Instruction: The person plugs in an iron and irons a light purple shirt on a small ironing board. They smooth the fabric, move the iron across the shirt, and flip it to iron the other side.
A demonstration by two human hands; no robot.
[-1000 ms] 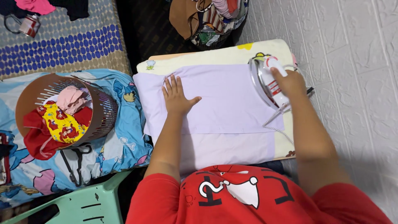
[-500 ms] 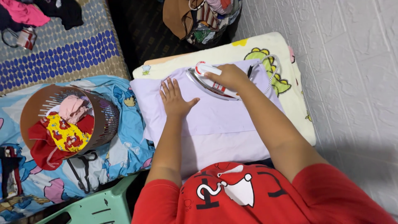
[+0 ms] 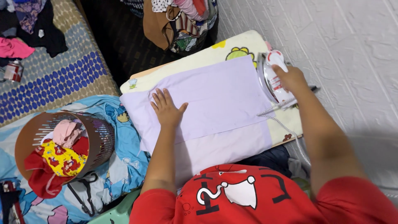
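Lilac cloth under flat left hand; right hand grips iron.

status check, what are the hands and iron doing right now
Left hand flat on lilac cloth, fingers spread. Right hand grips iron, tipped on edge off the cloth's right side. Cord trails off the board; cloth unobstructed.

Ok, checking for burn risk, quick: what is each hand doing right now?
Left hand: open, flat on the lilac cloth.
Right hand: closed around the handle of the white iron, which stands at the cloth's right edge.
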